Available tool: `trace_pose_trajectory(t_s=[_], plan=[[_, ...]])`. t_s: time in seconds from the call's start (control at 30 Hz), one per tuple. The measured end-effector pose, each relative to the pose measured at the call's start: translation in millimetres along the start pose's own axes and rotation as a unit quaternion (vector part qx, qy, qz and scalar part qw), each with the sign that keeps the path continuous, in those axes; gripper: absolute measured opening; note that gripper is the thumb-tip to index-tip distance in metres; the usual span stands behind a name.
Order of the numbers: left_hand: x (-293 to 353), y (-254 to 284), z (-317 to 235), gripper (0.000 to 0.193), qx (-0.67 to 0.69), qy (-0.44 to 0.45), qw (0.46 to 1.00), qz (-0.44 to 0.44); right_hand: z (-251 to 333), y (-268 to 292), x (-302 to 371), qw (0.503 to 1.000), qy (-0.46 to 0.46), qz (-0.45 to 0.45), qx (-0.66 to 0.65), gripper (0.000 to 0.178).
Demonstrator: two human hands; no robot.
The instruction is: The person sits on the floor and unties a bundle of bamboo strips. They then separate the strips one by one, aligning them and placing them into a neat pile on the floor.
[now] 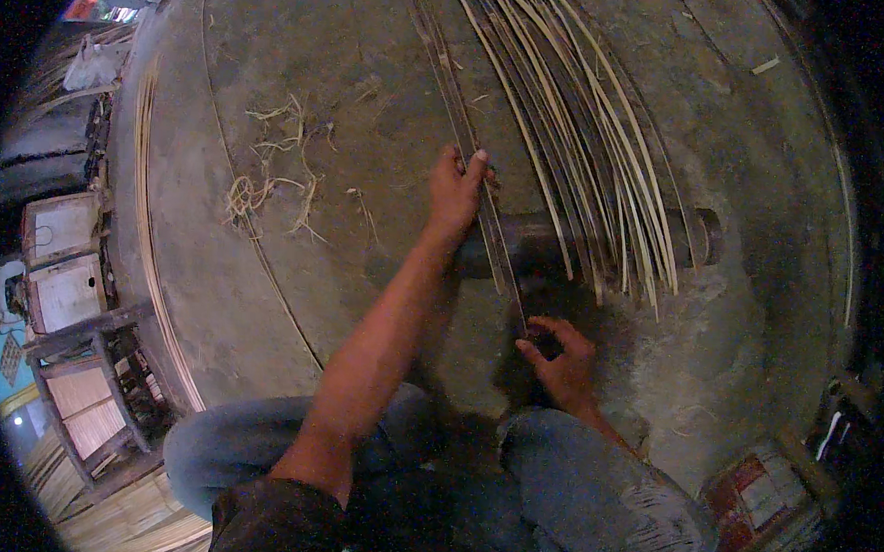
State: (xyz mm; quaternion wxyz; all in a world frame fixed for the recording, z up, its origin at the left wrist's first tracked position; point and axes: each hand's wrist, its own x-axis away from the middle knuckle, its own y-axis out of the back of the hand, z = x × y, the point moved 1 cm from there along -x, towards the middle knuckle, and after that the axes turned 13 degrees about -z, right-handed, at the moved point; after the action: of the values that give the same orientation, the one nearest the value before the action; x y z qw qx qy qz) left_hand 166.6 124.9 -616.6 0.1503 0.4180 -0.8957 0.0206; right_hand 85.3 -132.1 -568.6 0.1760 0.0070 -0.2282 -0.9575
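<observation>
My left hand (458, 194) is closed around a pair of thin, dark bamboo-like strips (452, 89) in the middle of the view, thumb on top. These strips run from the far edge toward me and pass over a dark cylinder (526, 242) lying crosswise on the floor. Closer to me, my right hand (567, 363) pinches the near end of one strip between thumb and fingers. To the right of my hands, several pale and brown strips (603, 136) fan out, their near ends resting over the cylinder.
Tangled pale shavings (270, 187) lie on the concrete floor (353, 39) at left. Long strips (145, 198) run along the left side, beside a wooden frame (97, 400) and box-like objects (67, 287). A red and white object (756, 496) stands at lower right. My bent knees are close below.
</observation>
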Motion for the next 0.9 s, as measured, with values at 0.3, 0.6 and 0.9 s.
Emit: trace_pose_trajectory(t_s=[0.3, 0.6, 0.9], plan=[[-6, 7, -1, 0.036, -0.044, -0.035, 0.998, -0.032, -14, -42, -26, 0.897, -0.341, 0.033, -0.278, 0.026], [-3, 7, -8, 0.028, -0.109, -0.064, 0.991, -0.041, -13, -49, -36, 0.869, -0.369, -0.018, -0.328, 0.020], [-4, 6, -1, 0.033, -0.161, -0.088, 0.979, -0.085, -17, -34, -28, 0.861, -0.378, -0.042, -0.337, 0.027]])
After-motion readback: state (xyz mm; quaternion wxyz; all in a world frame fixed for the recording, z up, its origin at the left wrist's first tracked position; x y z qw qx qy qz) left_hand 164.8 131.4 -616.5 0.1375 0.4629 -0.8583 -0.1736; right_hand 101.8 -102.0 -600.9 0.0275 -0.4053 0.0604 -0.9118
